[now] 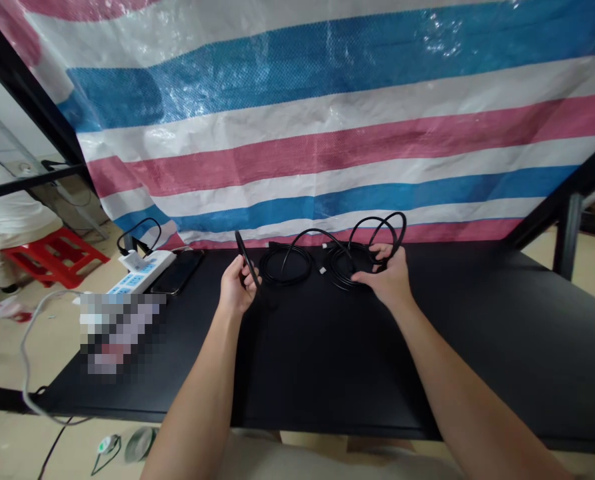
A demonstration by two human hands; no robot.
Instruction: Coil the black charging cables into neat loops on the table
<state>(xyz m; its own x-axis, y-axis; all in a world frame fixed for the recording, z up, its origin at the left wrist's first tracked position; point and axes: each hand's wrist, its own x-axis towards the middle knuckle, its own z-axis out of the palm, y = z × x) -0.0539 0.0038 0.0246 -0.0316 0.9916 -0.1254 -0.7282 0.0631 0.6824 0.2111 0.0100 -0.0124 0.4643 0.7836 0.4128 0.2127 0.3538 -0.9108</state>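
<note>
My left hand (240, 283) is closed around a bundle of black cable (246, 250), seen nearly edge-on above the table. Standing loops of black cable (402, 230) rise from my right hand (391, 275), pinched between its thumb and fingers. One strand arches leftward from near the right hand. Between the hands, a coiled black cable (287, 283) lies flat on the black table (317, 360). A second coil (340, 283) rests beside it, partly behind my right hand. Light-coloured plug ends (322, 271) show between the two coils.
At the table's left side are a white power strip (142, 275) with a plugged-in adapter, a dark phone (178, 272) and a blurred-out patch. Striped plastic sheeting (297, 133) hangs behind the table. A person sits on a red stool (57, 257) at the far left.
</note>
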